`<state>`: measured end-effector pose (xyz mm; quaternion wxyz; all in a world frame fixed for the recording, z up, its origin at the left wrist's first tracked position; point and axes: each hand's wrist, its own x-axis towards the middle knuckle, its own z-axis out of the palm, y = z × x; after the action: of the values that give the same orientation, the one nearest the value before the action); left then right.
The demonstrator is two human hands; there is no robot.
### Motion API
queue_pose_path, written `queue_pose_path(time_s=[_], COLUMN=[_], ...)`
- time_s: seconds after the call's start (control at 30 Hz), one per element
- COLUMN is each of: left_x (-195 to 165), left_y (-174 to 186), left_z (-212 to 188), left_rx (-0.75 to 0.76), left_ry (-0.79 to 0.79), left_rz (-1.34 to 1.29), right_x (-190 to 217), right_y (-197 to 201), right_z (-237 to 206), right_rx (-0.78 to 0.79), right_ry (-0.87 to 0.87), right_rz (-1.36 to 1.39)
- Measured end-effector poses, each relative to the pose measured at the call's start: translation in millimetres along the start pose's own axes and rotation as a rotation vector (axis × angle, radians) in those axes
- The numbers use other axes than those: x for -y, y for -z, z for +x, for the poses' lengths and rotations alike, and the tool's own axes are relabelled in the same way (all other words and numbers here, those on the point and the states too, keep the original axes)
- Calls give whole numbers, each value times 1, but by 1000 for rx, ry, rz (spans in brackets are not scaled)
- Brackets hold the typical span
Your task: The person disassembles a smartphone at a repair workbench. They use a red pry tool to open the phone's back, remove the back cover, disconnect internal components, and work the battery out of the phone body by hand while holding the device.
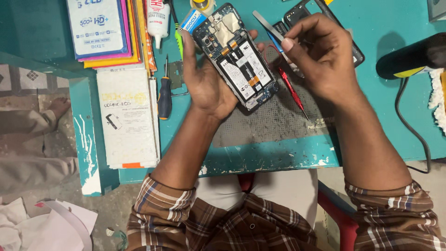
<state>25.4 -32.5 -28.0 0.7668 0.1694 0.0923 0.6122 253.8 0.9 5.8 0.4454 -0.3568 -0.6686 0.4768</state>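
A stack of flat packets (104,30) and a white box (126,118) lie at the left of the teal workbench (278,155), beside a screwdriver (164,95) with a black and orange handle. The left hand (206,81) cradles an opened phone (237,58) from beneath, back cover off, with its fingers curled around the edges so that the battery and boards face up above the grey work mat (274,121). The right hand (320,56) hovers just beside the phone's upper right edge, thumb and forefinger pinched shut on thin metal tweezers (268,25) whose tip points away toward the bench top; a red tool (291,90) rests on the mat below it. A phone frame (325,23) lies behind that hand, and a black heat blower (411,58) sits at the far right. Fine work of this kind probably goes best with the phone steadied low over the mat and the tweezers brought in lightly, clear of the ribbon cables.
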Motion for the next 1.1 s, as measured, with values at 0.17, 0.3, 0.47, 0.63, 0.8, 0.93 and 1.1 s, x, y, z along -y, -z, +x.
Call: queue_pose_path(time_s=[0.17, 0.3, 0.47, 0.63, 0.8, 0.93, 1.1], left_x=[0, 1, 3, 6, 7, 7, 7], left_y=[0, 0, 1, 1, 2, 3, 1], left_z=[0, -2, -3, -1, -1, -2, 1], left_rx=[-26, 7, -9, 2, 3, -31, -106], left_ry=[-35, -88, -98, -104, -90, -107, -192], left_rz=[0, 79, 117, 94, 67, 100, 134], right_x=[4, 15, 22, 14, 6, 4, 2], right_y=[-9, -20, -35, -37, -36, -35, -33], right_z=[0, 3, 0, -3, -3, -2, -5], right_rx=[-1, 54, 152, 133, 140, 151, 205], right_ry=[60, 338, 309, 168, 65, 89, 25], right_rz=[-143, -634, -650, -574, -483, -333, -207])
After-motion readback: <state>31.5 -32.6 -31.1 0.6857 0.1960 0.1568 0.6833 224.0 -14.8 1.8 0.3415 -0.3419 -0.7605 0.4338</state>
